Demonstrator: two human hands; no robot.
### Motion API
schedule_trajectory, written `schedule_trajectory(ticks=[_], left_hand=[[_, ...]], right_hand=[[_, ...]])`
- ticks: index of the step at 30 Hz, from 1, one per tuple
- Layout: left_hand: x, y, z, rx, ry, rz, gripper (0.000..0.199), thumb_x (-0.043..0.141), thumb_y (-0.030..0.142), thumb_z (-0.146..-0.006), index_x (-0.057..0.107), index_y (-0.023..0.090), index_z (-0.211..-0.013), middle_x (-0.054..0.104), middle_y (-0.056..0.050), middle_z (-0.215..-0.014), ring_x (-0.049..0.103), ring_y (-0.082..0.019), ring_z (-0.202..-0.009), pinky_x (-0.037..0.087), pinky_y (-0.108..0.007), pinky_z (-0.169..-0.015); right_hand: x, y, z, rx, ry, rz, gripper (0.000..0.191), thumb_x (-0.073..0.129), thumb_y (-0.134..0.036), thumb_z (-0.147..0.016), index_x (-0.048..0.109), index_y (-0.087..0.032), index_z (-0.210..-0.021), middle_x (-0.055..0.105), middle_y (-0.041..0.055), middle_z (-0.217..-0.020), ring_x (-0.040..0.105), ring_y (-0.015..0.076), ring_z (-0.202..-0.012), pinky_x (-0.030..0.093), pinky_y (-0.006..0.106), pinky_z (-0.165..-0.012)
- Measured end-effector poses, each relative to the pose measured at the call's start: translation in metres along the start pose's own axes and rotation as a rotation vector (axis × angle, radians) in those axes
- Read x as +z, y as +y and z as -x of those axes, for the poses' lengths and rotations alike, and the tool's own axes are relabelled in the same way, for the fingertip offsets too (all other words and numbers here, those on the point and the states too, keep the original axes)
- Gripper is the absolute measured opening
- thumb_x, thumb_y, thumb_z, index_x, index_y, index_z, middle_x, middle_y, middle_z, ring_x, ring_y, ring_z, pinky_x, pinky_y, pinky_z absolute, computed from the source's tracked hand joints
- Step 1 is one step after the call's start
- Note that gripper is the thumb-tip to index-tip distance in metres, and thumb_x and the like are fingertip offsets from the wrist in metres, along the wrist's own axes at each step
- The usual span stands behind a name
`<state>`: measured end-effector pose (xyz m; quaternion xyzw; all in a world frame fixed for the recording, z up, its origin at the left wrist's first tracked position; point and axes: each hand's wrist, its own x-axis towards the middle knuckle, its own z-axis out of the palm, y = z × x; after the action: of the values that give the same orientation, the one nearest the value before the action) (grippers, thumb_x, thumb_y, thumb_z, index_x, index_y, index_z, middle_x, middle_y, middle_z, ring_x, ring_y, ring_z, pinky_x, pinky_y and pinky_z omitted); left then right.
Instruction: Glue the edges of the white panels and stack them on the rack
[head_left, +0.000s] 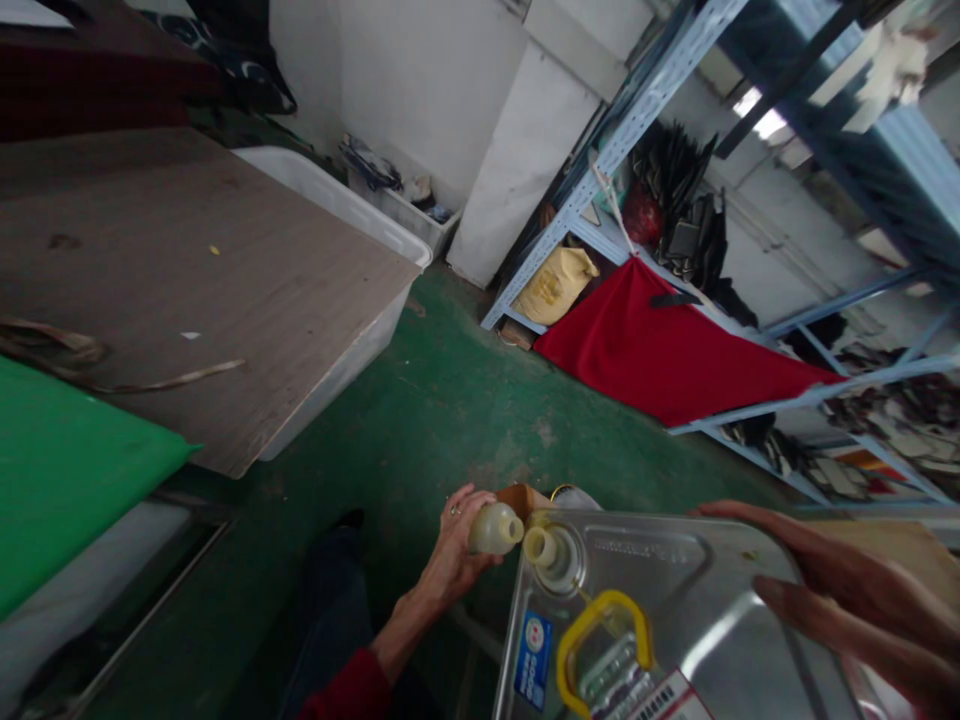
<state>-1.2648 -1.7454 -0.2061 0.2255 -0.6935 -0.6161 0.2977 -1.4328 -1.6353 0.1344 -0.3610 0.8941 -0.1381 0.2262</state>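
My left hand (450,545) is wrapped round a small translucent bottle (492,528), its uncapped mouth facing a large metal can. The can (675,590) has a pale spout (541,547) close to the bottle's mouth, a yellow carry handle (604,640) and a blue label (533,660). On the can's far right edge, my right hand (840,590) grips it with thumb and fingers. Whether liquid is passing between spout and bottle I cannot tell.
Left stands a brown board (187,290) over a white bin (337,195), with a green sheet (82,470) at its near edge. A blue metal shelf (600,170) with a hanging red cloth (660,350) is at the right. Green floor (420,400) lies between.
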Motion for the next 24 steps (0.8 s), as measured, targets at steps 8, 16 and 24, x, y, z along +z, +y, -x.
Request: schedule_trajectory(ticks=[8, 16, 24], left_hand=[[0.002, -0.007, 0.007, -0.044, 0.02, -0.015, 0.069, 0.069, 0.057, -0.067, 0.048, 0.021, -0.122, 0.052, -0.012, -0.128, 0.028, -0.035, -0.132, 0.023, -0.052, -0.107], [0.008, -0.022, 0.013, -0.071, 0.073, -0.005, 0.065, 0.071, 0.048, -0.066, 0.047, 0.02, -0.12, 0.051, -0.012, -0.128, 0.03, -0.035, -0.131, 0.024, -0.053, -0.107], [0.01, -0.031, 0.012, -0.072, 0.103, -0.016, 0.066, 0.074, 0.04, -0.063, 0.047, 0.019, -0.119, 0.05, -0.014, -0.129, 0.032, -0.035, -0.13, 0.025, -0.053, -0.106]], right_hand=[[0.008, 0.0, -0.004, 0.039, -0.169, -0.122, 0.061, 0.069, -0.051, -0.071, 0.054, -0.027, -0.125, 0.062, 0.0039, -0.12, 0.06, 0.0284, -0.105, 0.053, 0.026, -0.084], [0.015, -0.01, -0.017, -0.015, -0.316, -0.075, 0.062, 0.064, -0.049, -0.077, 0.048, -0.021, -0.13, 0.06, 0.0086, -0.123, 0.059, 0.0297, -0.106, 0.053, 0.03, -0.084], [0.045, -0.037, -0.016, -0.017, -0.115, -0.03, 0.063, 0.063, -0.058, -0.07, 0.059, -0.018, -0.118, 0.065, 0.0097, -0.113, 0.064, 0.0292, -0.095, 0.055, 0.03, -0.078]])
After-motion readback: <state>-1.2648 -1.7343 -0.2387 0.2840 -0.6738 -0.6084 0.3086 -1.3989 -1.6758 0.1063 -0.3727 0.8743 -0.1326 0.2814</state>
